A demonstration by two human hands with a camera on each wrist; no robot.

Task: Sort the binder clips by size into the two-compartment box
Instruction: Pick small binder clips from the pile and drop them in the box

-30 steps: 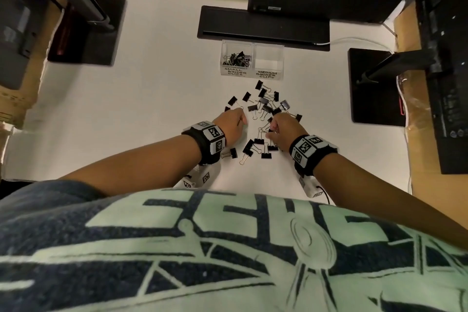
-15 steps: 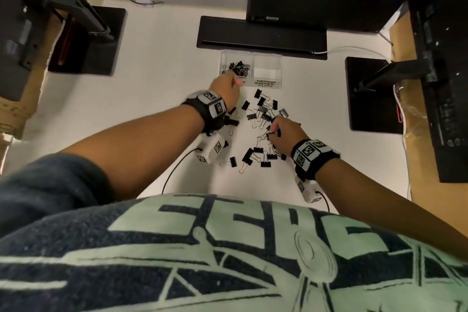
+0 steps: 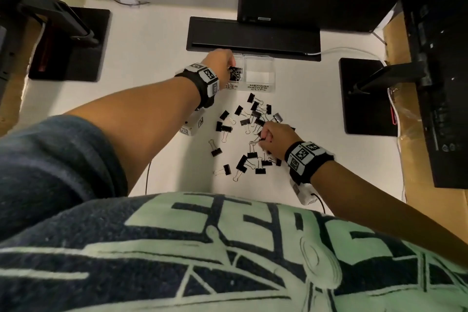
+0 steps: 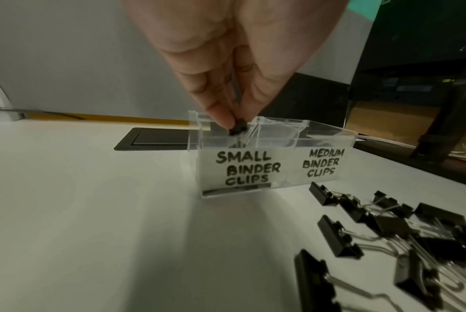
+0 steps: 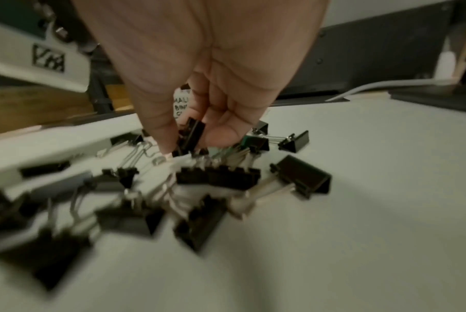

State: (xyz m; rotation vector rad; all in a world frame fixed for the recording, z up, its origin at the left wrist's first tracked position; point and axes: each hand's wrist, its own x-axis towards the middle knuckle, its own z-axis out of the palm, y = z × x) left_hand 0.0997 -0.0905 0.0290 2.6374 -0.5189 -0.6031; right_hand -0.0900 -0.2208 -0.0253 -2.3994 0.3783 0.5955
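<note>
A clear two-compartment box [image 3: 260,59] [image 4: 328,132] stands at the back of the white desk, labelled small binder clips on the left and medium binder clips on the right. My left hand [image 3: 222,63] [image 4: 236,126] hovers over the small compartment and pinches a small black clip [image 4: 237,129] at the rim. Several small clips [image 3: 236,74] lie inside that compartment; the medium one looks bare. Black binder clips [image 3: 249,132] [image 5: 215,175] lie scattered on the desk. My right hand [image 3: 263,138] [image 5: 183,143] is down in the pile, thumb and fingers gripping a black clip [image 5: 191,135].
A black monitor base [image 3: 253,38] sits right behind the box. Other black stand bases lie at the left [image 3: 73,45] and the right [image 3: 367,96]. A white cable [image 3: 349,49] runs along the back right. Wooden desk edges flank both sides.
My left hand travelled from the pile forward to the box and now holds a small clip over the small compartment. My right hand stayed in the pile, closing on a clip.
</note>
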